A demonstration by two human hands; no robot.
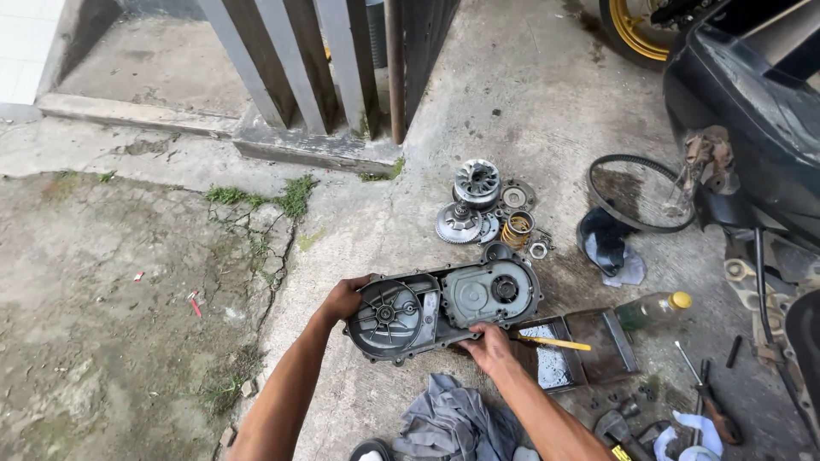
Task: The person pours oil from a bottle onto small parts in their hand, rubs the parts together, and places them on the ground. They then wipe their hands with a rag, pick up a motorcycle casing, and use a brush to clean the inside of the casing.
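A grey metal engine cover (444, 309), long with rounded ends, is held inner side up just above the concrete.

A cracked, stained concrete floor (128, 341) fills the scene under flat daylight, with tufts of grass (282, 198) growing from the cracks. Just beyond the grass, a raised concrete sill (299, 147) carries a gate of upright grey slats (299, 60), with a rusty metal post (395, 68) at the gate's right edge. Left of the gate, a white tiled wall (26, 43) meets the floor.
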